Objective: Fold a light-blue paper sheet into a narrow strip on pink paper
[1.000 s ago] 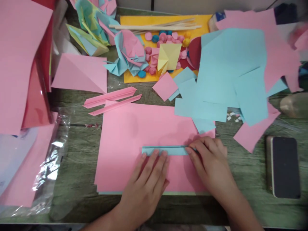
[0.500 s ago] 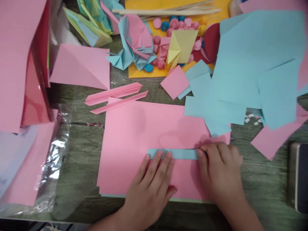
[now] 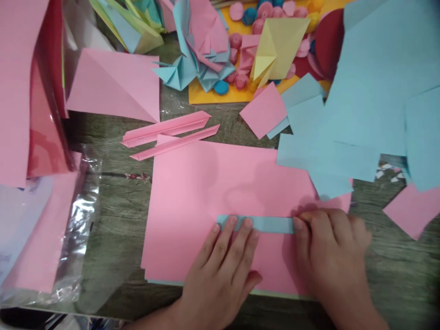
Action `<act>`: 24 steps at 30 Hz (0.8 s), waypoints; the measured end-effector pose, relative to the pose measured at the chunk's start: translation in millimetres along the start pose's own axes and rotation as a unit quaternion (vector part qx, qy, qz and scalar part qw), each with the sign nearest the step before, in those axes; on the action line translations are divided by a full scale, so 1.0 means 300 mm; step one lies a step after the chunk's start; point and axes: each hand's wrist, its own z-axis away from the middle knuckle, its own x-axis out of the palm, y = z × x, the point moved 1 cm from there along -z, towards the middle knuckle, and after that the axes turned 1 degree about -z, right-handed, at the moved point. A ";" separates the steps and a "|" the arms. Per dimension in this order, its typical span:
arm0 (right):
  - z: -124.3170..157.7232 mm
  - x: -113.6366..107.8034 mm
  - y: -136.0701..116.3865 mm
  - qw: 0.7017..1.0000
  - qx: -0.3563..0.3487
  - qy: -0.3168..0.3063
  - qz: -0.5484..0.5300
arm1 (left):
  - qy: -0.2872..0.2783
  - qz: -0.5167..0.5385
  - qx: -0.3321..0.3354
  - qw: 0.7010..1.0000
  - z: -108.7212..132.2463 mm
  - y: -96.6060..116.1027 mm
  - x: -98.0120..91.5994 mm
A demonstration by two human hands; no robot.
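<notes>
Blue strip [image 3: 273, 224] runs pretty much 9-to-3 o'clock, left hand [image 3: 220, 270] splayed flat on its 9 end, right hand [image 3: 332, 247] pinching the 3.

The blue strip [image 3: 275, 224] and the pink sheets [image 3: 185, 192] look like smooth, matt paper, the clear bag [image 3: 78, 233] is glossy, crinkled plastic, and the tabletop [image 3: 117, 247] shows a dull wood grain.
</notes>
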 end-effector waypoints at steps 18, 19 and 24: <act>0.007 0.003 -0.007 0.999 -0.009 0.013 0.033 | -0.006 -0.003 0.006 1.000 -0.004 -0.005 -0.004; 0.008 0.003 -0.008 0.999 -0.009 0.015 0.034 | -0.006 -0.004 0.005 1.000 -0.005 -0.006 -0.004; 0.014 0.002 -0.017 0.999 0.004 0.009 0.041 | -0.010 -0.006 0.000 1.000 -0.006 -0.005 -0.003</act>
